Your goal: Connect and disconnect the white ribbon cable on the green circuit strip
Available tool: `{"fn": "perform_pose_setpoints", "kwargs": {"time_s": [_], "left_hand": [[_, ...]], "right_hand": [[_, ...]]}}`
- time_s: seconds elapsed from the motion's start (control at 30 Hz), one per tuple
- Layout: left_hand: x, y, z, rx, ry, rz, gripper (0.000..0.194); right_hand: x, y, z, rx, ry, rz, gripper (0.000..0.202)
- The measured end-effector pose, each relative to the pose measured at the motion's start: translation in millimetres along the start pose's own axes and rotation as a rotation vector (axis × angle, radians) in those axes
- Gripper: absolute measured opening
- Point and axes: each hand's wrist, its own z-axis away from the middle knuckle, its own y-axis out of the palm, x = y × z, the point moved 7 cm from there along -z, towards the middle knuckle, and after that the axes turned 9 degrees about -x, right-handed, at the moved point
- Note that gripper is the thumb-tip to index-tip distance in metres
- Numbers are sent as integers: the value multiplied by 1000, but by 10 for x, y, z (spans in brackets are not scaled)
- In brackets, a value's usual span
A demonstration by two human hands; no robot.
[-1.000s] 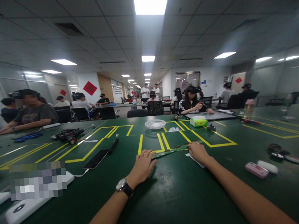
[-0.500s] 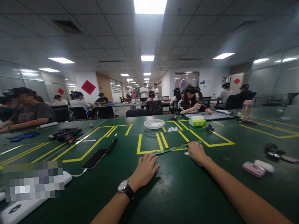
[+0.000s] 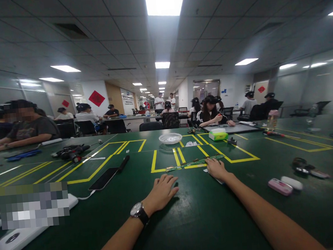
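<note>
My left hand (image 3: 161, 191) is nearest, fingers apart, holding nothing. My right hand (image 3: 216, 169) covers one end of the green strip (image 3: 191, 163) on the table (image 3: 189, 224); whether clamped, I cannot tell. I judge this steadying; shifting it calls for level handling. A gap fronts its bare left end; a white dish (image 3: 170, 139) stands beyond.

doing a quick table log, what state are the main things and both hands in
green strip: straight, right hand on it
left hand: open, palm down, off the green strip
phone: screen dark, white cable attached
dish: upright
bottle: upright
watch: strapped on
</note>
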Motion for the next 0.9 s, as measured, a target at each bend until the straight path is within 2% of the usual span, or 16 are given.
{"fn": "perform_pose_setpoints", "kwargs": {"time_s": [0.23, 0.37, 0.5, 0.67, 0.73, 0.8, 0.9], "left_hand": [[-7, -88, -3, -42, 6, -1, 44], [-41, -186, -15, -107, 15, 0, 41], [-93, -259, -31, -176, 42, 12, 39], [-74, -361, -46, -300, 47, 2, 41], [-36, -374, -45, -314, 39, 0, 41], [3, -340, -37, -272, 38, 2, 42], [41, -185, -7, -98, 64, 8, 45]], "right_hand": [[56, -230, 71, 9, -121, -53, 45], [205, -406, 144, 5, -198, -66, 37], [577, -511, 276, -28, -329, -74, 33], [1215, -560, 580, -80, -598, -271, 41], [1441, -601, 726, -85, -708, -368, 42], [1624, -661, 864, -69, -800, -457, 43], [1810, -773, 1032, -32, -905, -555, 48]]}}
